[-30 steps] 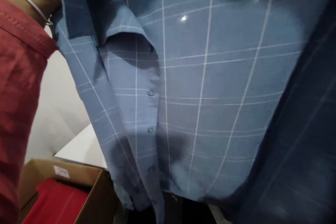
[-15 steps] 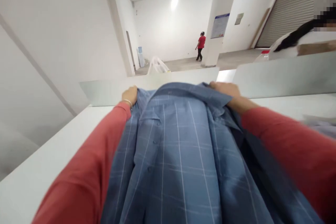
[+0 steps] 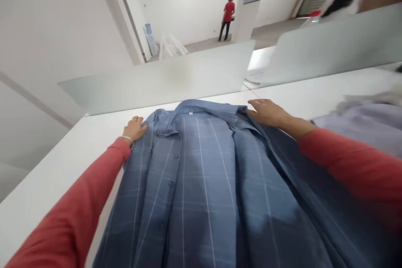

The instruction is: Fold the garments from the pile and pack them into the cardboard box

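A blue long-sleeved shirt (image 3: 201, 167) with thin white checks lies unbuttoned and spread out on the white table (image 3: 103, 134), its collar at the far end. My left hand (image 3: 135, 128) rests at the shirt's left shoulder, fingers apart and touching the cloth edge. At the right end of the collar, my right hand (image 3: 268, 113) lies with its fingers stretched out, touching the cloth and gripping nothing that I can see. Small dark buttons run down the left front panel. The shirt's lower part passes out of view at the bottom.
Low frosted panels (image 3: 207, 71) stand along the table's back edge, with a gap between them. Pale lilac cloth (image 3: 364, 121) lies to the right. Behind the panels are a plastic bag (image 3: 172, 46) and a partly visible person; another person in red (image 3: 228, 16) stands farther off.
The shirt has come down from my raised, gripping hands onto the table. Both hands have loosened, and the left has shifted outward. My view has tilted downward.
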Available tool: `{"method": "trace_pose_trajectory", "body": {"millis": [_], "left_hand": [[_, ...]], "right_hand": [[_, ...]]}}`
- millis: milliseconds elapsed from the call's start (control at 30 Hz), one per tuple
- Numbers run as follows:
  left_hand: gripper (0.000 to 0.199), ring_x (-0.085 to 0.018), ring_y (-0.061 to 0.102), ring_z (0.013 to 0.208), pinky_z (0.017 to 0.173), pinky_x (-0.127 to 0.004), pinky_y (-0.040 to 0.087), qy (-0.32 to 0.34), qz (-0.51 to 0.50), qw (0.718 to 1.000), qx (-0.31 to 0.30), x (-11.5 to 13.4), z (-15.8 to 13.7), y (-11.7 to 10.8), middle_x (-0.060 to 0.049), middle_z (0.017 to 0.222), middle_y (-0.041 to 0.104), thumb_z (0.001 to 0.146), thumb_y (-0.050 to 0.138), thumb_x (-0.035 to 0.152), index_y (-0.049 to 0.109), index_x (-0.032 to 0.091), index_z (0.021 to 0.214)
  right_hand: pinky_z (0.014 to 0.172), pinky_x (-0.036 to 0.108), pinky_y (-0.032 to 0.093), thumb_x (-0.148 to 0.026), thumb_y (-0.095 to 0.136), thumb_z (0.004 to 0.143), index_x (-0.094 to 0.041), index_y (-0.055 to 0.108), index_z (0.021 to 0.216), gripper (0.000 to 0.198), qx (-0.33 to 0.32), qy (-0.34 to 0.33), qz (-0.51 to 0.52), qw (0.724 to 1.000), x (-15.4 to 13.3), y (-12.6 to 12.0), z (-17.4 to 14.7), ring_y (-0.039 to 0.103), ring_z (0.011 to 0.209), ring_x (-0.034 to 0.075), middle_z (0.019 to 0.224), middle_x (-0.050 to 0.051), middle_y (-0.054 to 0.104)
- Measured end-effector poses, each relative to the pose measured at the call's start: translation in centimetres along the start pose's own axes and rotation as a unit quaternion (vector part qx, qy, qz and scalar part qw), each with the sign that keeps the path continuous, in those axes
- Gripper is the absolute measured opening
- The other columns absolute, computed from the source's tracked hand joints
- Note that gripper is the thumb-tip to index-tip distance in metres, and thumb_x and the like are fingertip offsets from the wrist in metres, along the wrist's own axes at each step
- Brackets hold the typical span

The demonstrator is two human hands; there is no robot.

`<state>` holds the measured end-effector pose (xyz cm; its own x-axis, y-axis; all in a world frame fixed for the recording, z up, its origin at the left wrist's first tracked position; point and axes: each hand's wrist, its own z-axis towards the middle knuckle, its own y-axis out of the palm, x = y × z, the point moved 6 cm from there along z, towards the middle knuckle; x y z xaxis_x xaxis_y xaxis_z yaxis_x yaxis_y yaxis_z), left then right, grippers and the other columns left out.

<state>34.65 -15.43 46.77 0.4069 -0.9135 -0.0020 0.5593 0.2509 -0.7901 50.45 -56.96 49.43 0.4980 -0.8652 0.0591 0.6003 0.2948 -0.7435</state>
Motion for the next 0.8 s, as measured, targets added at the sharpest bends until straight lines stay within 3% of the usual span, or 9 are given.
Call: {"method": "trace_pose_trajectory", "body": {"millis": [100, 167, 267, 367, 433, 533, 633, 800], "left_hand": [[0.035, -0.025, 0.041, 0.111, 0.091, -0.038, 0.037, 0.064, 0.024, 0.997, 0.021, 0.3, -3.3, -1.1, -0.01, 0.121, 0.043, 0.081, 0.037, 0.037, 0.046, 0.02, 0.11], [0.033, -0.024, 0.041, 0.111, 0.094, -0.038, 0.036, 0.136, 0.012, 0.989, 0.053, 3.3, -5.5, -1.9, -0.01, 0.12, 0.044, 0.081, 0.038, 0.034, 0.049, 0.019, 0.108], [0.035, -0.023, 0.037, 0.115, 0.1, -0.038, 0.029, 0.271, -0.046, 0.956, 0.101, 11.8, -8.4, -3.3, -0.01, 0.122, 0.044, 0.082, 0.037, 0.035, 0.05, 0.017, 0.109], [0.044, -0.022, 0.032, 0.12, 0.102, -0.037, 0.026, 0.355, -0.112, 0.925, 0.068, 21.6, -9.4, -3.2, -0.01, 0.129, 0.037, 0.084, 0.033, 0.04, 0.042, 0.016, 0.119], [0.051, -0.023, 0.031, 0.122, 0.1, -0.038, 0.028, 0.343, -0.147, 0.928, 0.011, 26.8, -8.4, -2.0, -0.01, 0.133, 0.033, 0.084, 0.027, 0.046, 0.034, 0.017, 0.126], [0.06, -0.024, 0.028, 0.123, 0.098, -0.042, 0.027, 0.284, -0.156, 0.944, -0.064, 31.5, -5.5, 0.5, -0.012, 0.135, 0.03, 0.083, 0.018, 0.052, 0.026, 0.014, 0.129], [0.061, -0.026, 0.02, 0.127, 0.101, -0.045, 0.021, 0.251, -0.14, 0.956, -0.054, 33.6, -2.0, 1.9, -0.01, 0.138, 0.025, 0.082, 0.016, 0.053, 0.028, 0.015, 0.128], [0.062, -0.029, 0.021, 0.125, 0.099, -0.047, 0.021, 0.197, -0.15, 0.968, -0.033, 35.0, 4.3, 2.7, -0.01, 0.137, 0.027, 0.081, 0.019, 0.055, 0.031, 0.016, 0.128]], "right_hand": [[0.096, 0.036, 0.03, -0.031, 0.044, 0.082, -0.008, 0.044, 0.121, 0.045, -0.056, 0.062, 0.029, 0.996, 2.9, -1.1, -4.9, 0.042, 0.112, 0.027, 0.121, 0.016, 0.046], [0.095, 0.035, 0.032, -0.034, 0.043, 0.082, -0.009, 0.041, 0.123, 0.048, -0.085, 0.131, 0.063, 0.986, 4.6, -1.1, -7.5, 0.044, 0.111, 0.026, 0.123, 0.014, 0.045], [0.09, 0.033, 0.038, -0.048, 0.041, 0.081, -0.008, 0.032, 0.129, 0.063, -0.092, 0.202, 0.113, 0.969, 5.3, -0.5, -9.4, 0.047, 0.108, 0.025, 0.124, 0.016, 0.044], [0.086, 0.03, 0.04, -0.059, 0.04, 0.077, -0.005, 0.023, 0.133, 0.08, -0.071, 0.215, 0.163, 0.96, 4.1, 0.4, -9.3, 0.047, 0.108, 0.025, 0.126, 0.017, 0.043], [0.084, 0.029, 0.04, -0.057, 0.041, 0.077, -0.004, 0.025, 0.132, 0.078, -0.071, 0.193, 0.156, 0.966, 2.8, 1.0, -8.7, 0.049, 0.105, 0.024, 0.122, 0.016, 0.046], [0.077, 0.028, 0.041, -0.037, 0.039, 0.082, -0.011, 0.049, 0.115, 0.044, -0.087, 0.132, 0.064, 0.985, 1.4, 1.6, -7.4, 0.054, 0.096, 0.023, 0.105, 0.012, 0.058], [0.073, 0.028, 0.039, -0.022, 0.032, 0.083, -0.012, 0.058, 0.099, 0.032, -0.072, 0.117, 0.015, 0.99, 1.9, 1.4, -5.3, 0.054, 0.094, 0.023, 0.099, 0.014, 0.059], [0.072, 0.03, 0.039, -0.021, 0.028, 0.084, -0.011, 0.056, 0.099, 0.034, -0.022, 0.124, -0.009, 0.992, 4.7, 0.4, 0.0, 0.055, 0.091, 0.024, 0.101, 0.016, 0.058]]}}
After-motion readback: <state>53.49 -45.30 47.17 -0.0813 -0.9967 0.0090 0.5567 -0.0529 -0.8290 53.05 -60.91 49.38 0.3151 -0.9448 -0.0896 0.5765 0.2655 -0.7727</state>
